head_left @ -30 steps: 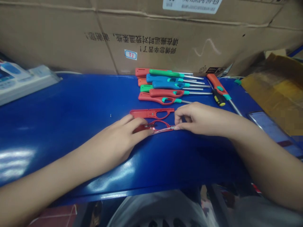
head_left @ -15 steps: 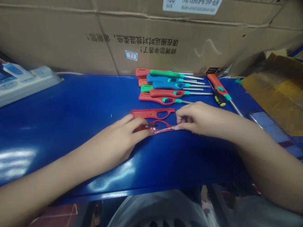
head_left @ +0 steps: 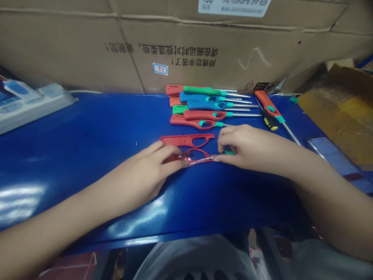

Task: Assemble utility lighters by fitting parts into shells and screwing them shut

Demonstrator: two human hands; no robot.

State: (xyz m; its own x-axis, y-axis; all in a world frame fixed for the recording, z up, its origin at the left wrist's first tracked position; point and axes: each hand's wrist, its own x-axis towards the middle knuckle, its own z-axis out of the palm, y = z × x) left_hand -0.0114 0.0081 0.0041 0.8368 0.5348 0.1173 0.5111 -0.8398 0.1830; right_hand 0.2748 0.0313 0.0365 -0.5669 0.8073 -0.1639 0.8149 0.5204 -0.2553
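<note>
Two red plastic lighter shell halves lie on the blue table. The near half has its left end pressed down under the fingers of my left hand. My right hand is curled at its right end, pinching a small teal piece against the shell's tip. The far half lies loose just behind, touched by neither hand.
A pile of several long-nosed lighters in red, blue and green lies behind the hands. A red-handled screwdriver is to their right, a phone at the right edge. Cardboard boxes wall the back; a white power strip sits left.
My right hand's fingers have curled tighter at the shell's tip, and the teal piece now shows under them. My left hand has stayed put.
</note>
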